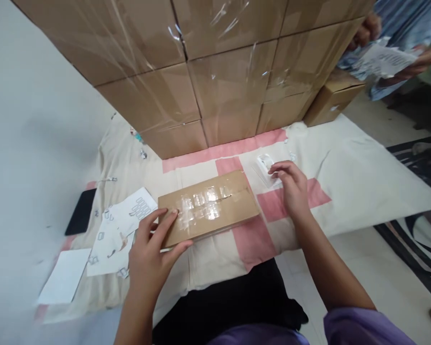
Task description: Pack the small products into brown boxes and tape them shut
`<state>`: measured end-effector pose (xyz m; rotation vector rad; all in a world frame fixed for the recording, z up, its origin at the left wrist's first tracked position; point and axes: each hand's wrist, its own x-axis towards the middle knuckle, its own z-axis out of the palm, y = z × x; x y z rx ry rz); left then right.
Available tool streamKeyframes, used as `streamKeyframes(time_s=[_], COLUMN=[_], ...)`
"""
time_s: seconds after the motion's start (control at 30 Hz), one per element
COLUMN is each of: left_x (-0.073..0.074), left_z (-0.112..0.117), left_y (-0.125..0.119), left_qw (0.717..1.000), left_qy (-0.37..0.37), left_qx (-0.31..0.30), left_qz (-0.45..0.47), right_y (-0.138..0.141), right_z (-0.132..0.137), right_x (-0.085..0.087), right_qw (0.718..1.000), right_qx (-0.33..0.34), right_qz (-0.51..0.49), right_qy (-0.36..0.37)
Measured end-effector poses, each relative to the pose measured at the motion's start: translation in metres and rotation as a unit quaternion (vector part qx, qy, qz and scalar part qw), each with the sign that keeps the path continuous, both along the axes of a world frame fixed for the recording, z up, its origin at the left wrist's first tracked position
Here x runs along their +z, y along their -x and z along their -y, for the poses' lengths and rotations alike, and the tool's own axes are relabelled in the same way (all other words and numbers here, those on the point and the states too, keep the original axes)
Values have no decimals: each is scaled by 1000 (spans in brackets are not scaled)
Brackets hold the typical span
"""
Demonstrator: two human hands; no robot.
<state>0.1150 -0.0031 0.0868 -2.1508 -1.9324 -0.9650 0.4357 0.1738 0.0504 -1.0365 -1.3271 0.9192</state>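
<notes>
- Cream-and-pink cloth (362,177) covers the surface, its right part hanging over a pale floor.
- Behind, a tall stack of cardboard boxes (233,76) stands on it, wrapped in clear film.
- At upper right, a co-worker (411,24) in blue holds a printed wrapper (388,60).
- One flat taped box (204,206) lies on the cloth between the person's hands.
- Printed sheets (111,239) lie to its left.
- Left hand (154,244) holds the box's left end, fingers on top, thumb along the near edge.
- Right hand (293,191), fingers bent, meets a small white packet (263,167); I cannot tell whether it grips.
</notes>
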Motion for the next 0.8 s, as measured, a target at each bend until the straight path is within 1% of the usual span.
streamKeyframes(time_s=[0.03,0.1,0.17,0.23,0.3,0.37,0.4,0.47,0.53,0.67,0.8], left_x=[-2,-6,-9,-11,-13,-14,-15,-18,-21,-24,-23], left_z=[-2,-7,-14,-20,-25,-28,-29,-30,-31,-33,-30], left_y=[3,10,15,18,19,18,17,17,18,20,16], left_qw=[1000,1000,999,999,998,998,998,998,998,998,997], left_qy=[2,0,-9,-20,-33,-44,-45,-49,-54,-59,-67], left_qx=[-2,-5,-3,1,-1,-4,-2,-2,-4,0,11], left_qz=[-4,-17,-32,-40,-44,-47,-48,-46,-43,-28,-28], right_y=[-10,-28,-39,-45,-47,-49,-49,-51,-52,-52,-52], right_z=[-11,-32,-49,-59,-62,-62,-62,-61,-60,-58,-54], right_x=[1,5,10,13,10,3,0,-6,-9,-8,-6], right_qw=[999,993,988,982,971,957,952,950,953,954,950], right_qx=[-23,-39,-53,-57,-22,14,20,26,36,44,50], right_qz=[5,34,83,132,156,149,141,124,117,110,110], right_qy=[41,109,121,126,178,248,270,284,276,276,287])
